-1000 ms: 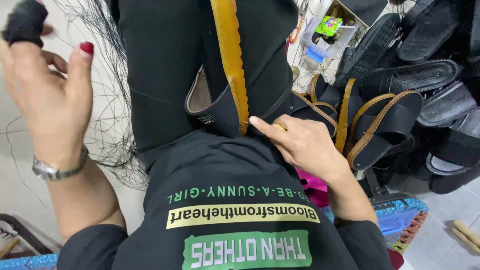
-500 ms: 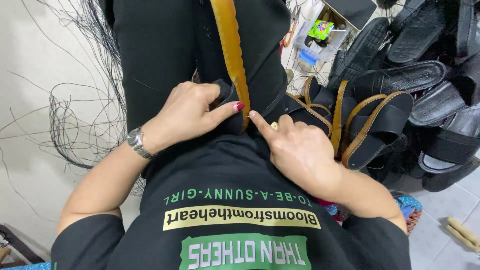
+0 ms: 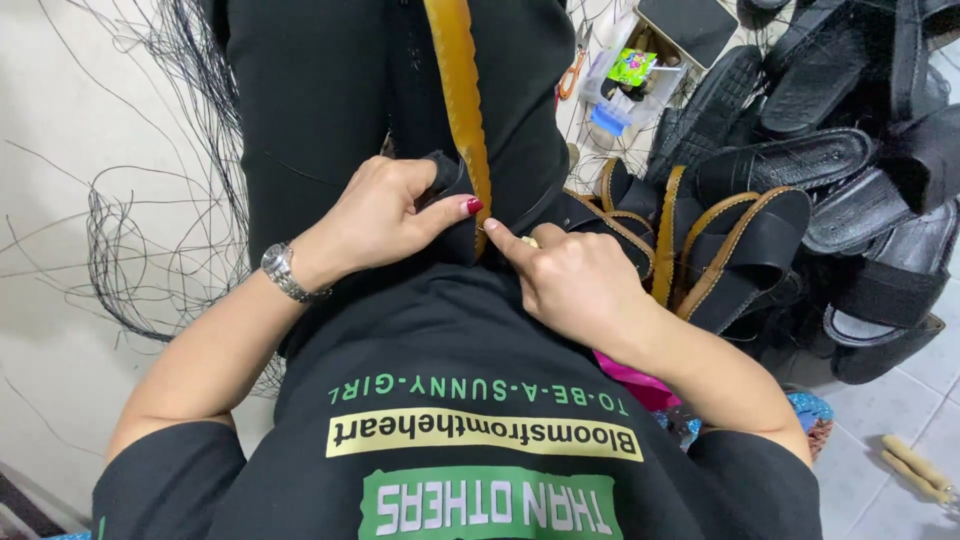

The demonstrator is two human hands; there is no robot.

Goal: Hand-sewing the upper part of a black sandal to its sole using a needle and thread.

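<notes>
A long tan leather strap (image 3: 460, 110) runs from the top of the view down my lap, over a black sandal piece (image 3: 455, 215) that lies against my black trousers. My left hand (image 3: 385, 215), with a silver wristwatch and red nails, grips the black piece and pinches the strap's lower end with the thumb. My right hand (image 3: 575, 285) is closed just right of it, index finger and thumb pressed to the strap's edge around something small that I cannot make out.
A heap of black sandals with tan-edged straps (image 3: 720, 240) lies to my right. More black sandals (image 3: 880, 180) pile up beyond. A small clear box of bits (image 3: 625, 90) and orange-handled scissors (image 3: 572, 72) lie behind. Loose black thread (image 3: 150, 250) tangles on the left.
My left hand came down from the upper left, where it was raised with something dark on a fingertip, and took hold of the sandal piece by the strap. My right hand barely moved.
</notes>
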